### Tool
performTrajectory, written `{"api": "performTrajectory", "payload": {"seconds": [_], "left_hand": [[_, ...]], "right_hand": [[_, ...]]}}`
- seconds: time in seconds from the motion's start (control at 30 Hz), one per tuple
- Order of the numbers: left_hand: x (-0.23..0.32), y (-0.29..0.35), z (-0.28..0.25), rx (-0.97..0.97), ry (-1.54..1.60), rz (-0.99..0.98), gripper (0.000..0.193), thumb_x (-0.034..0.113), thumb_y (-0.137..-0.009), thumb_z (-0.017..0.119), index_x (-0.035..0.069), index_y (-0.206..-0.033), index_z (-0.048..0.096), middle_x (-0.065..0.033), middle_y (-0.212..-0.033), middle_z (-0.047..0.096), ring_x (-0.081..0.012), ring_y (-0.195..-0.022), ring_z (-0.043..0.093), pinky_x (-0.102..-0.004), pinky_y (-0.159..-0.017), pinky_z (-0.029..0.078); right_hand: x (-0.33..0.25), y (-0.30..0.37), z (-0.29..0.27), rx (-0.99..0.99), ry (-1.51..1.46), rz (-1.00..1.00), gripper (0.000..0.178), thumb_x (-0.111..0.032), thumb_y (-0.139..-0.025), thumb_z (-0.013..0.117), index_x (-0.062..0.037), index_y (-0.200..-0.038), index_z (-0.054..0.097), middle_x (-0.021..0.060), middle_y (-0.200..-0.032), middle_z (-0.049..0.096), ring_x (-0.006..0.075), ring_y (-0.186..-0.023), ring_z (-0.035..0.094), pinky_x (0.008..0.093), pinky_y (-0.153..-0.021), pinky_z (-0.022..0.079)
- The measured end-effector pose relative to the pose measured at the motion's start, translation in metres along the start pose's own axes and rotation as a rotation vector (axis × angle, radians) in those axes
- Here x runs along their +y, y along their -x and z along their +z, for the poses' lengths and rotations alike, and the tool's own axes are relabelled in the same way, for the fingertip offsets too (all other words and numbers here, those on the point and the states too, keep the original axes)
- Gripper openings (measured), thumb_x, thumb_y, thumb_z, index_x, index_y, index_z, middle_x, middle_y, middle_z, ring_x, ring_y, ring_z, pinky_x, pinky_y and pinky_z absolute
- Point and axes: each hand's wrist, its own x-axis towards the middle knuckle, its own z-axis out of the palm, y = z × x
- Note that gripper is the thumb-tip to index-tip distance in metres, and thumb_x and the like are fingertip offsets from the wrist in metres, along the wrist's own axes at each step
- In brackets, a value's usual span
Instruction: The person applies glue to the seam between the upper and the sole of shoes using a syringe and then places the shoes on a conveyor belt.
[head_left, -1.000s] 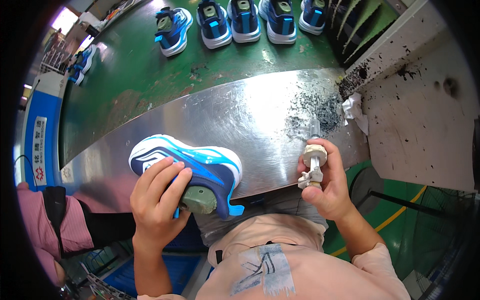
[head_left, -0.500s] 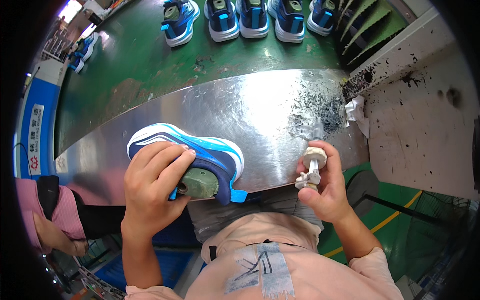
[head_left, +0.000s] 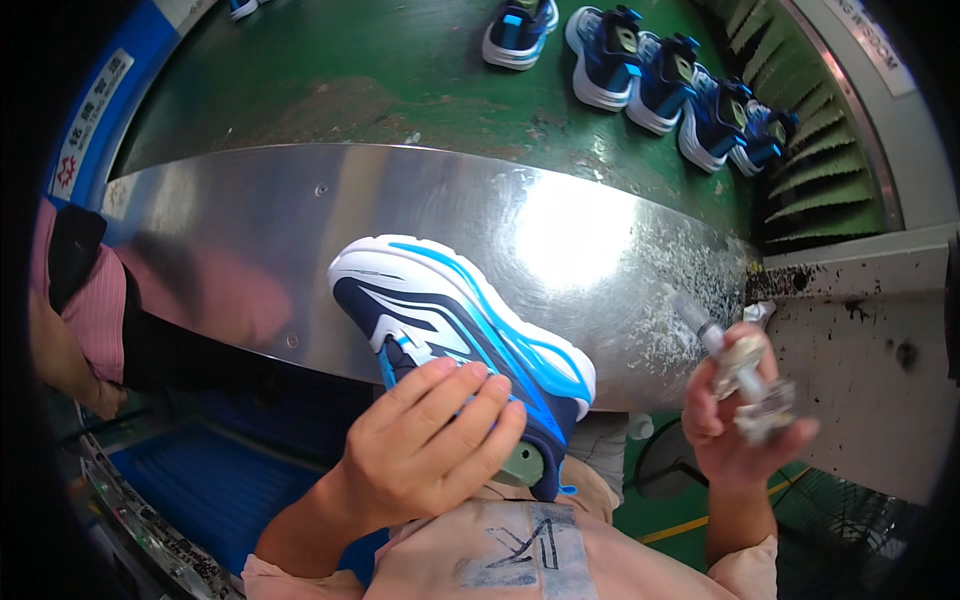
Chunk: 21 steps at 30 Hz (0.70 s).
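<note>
My left hand (head_left: 430,445) is closed around the upper of a navy, white and blue running shoe (head_left: 475,320). The shoe is tipped on its side, its white sole facing away from me and its heel toward my body. Inside its opening shows a green shoe last (head_left: 522,466). To the right, my right hand (head_left: 728,430) grips a syringe (head_left: 746,382) with a clear barrel and crusty, whitish wrapping around its flange and plunger end. The barrel points up and left, over the steel edge plate. Motion blurs the fingers and the plunger end.
A steel plate (head_left: 420,200) edges the green work surface (head_left: 270,110). Several similar shoes (head_left: 655,85) stand at the far right, beside a machine opening with green fringed flaps (head_left: 825,170). White crumpled paper (head_left: 760,312) lies by the machine wall. Another person's pink sleeve (head_left: 100,315) is at left.
The view has swung round. The shoe has come off the plate toward my body, its sidewall turned up more. My right hand has turned the syringe, whose barrel now slants left.
</note>
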Motion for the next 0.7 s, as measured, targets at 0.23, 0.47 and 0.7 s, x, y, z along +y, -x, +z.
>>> {"api": "performTrajectory", "payload": {"seconds": [0.23, 0.47, 0.7], "left_hand": [[-0.001, 0.014, 0.006, 0.074, 0.030, 0.007, 0.019, 0.011, -0.081, 0.060, 0.010, -0.099, 0.067, -0.0050, -0.100, 0.065, -0.0212, -0.094, 0.063, -0.0352, -0.085, 0.052], [-0.003, 0.025, 0.012, 0.129, 0.045, 0.036, 0.018, 0.015, -0.083, 0.059, 0.009, -0.099, 0.065, -0.0047, -0.101, 0.063, -0.0198, -0.095, 0.062, -0.0346, -0.089, 0.051], [-0.007, 0.031, 0.015, 0.160, 0.006, 0.069, 0.019, 0.020, -0.085, 0.055, 0.009, -0.099, 0.063, -0.0052, -0.103, 0.064, -0.0215, -0.099, 0.062, -0.0361, -0.092, 0.048]], "right_hand": [[-0.030, -0.096, 0.086, -0.559, -0.378, 0.247, 0.096, -0.083, -0.076, 0.038, -0.0041, -0.130, 0.029, 0.0083, -0.066, 0.049, 0.0130, -0.050, 0.043, 0.0247, -0.046, 0.039], [-0.005, -0.129, 0.129, -0.598, -0.340, 0.434, 0.106, -0.090, -0.071, 0.028, -0.0009, -0.130, 0.032, 0.0096, -0.065, 0.048, 0.0125, -0.050, 0.042, 0.0219, -0.044, 0.037], [-0.002, -0.141, 0.140, -0.483, -0.369, 0.602, 0.102, -0.086, -0.075, 0.031, 0.0002, -0.130, 0.031, 0.0120, -0.075, 0.049, 0.0118, -0.056, 0.042, 0.0196, -0.048, 0.037]]}}
